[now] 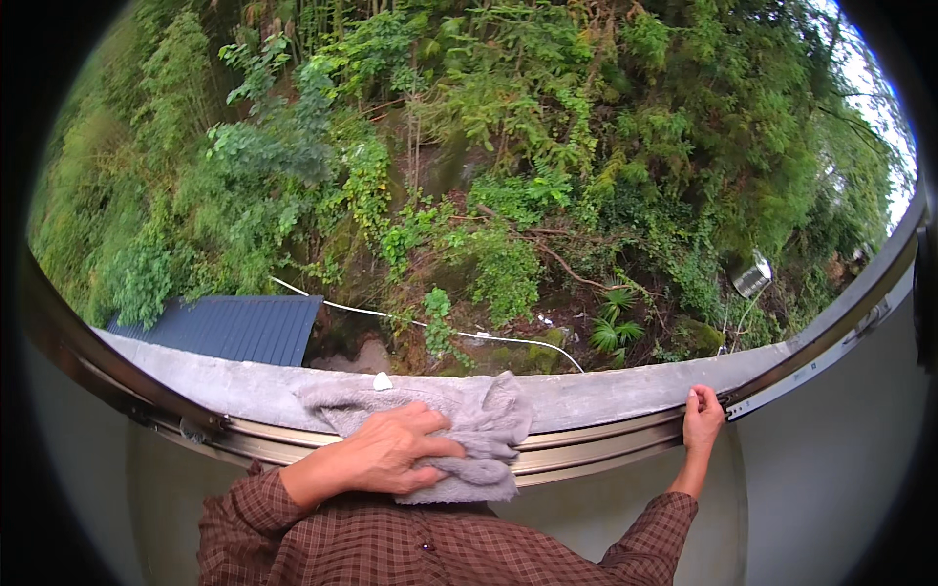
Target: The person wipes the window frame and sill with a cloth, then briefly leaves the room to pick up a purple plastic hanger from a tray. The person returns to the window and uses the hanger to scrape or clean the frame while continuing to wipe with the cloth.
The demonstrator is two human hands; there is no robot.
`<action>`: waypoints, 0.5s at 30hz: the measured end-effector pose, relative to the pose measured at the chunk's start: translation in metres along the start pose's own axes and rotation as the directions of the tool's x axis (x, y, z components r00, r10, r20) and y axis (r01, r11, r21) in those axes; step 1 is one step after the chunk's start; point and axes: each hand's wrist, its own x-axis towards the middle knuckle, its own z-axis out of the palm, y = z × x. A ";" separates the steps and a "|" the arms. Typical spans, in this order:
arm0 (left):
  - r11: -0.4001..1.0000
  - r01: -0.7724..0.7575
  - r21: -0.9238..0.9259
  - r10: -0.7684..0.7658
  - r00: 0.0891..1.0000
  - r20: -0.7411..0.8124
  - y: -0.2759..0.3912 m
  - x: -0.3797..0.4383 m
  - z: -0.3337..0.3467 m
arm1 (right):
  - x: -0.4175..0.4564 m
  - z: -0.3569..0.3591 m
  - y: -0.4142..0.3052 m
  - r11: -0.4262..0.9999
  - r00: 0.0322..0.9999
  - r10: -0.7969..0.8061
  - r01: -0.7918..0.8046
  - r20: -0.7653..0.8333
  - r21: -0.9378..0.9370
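A crumpled grey-purple cloth (484, 439) lies over the metal window track (601, 447) and onto the concrete outer sill (601, 395). My left hand (399, 450) rests on the cloth, its fingers bent into the folds and gripping them. Near the right end of the track, my right hand (702, 421) is raised at the sill's inner edge by the window frame, fingers curled; whether anything is between them cannot be told. A small white piece (382, 381) sits at the cloth's far edge.
Sliding window frames rise at the left (110, 373) and right (828, 351). Beyond the sill the ground drops to a slope of trees and bushes, with a blue corrugated metal roof (242, 329) at the lower left and a white pipe or hose (513, 339) across the slope.
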 end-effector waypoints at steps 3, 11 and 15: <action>0.999 0.053 0.002 -0.053 0.998 0.015 -0.011 -0.026 -0.010 | -0.001 0.000 0.000 1.000 1.000 0.020 -0.020 0.006 0.022; 0.848 0.526 -0.061 -0.530 0.841 -0.110 -0.027 -0.131 -0.063 | -0.004 -0.001 -0.012 1.000 1.000 0.014 -0.014 -0.002 0.028; 0.683 0.727 0.063 -0.691 0.673 -0.263 -0.044 -0.163 -0.074 | -0.005 0.000 -0.014 1.000 1.000 0.006 -0.006 -0.015 0.011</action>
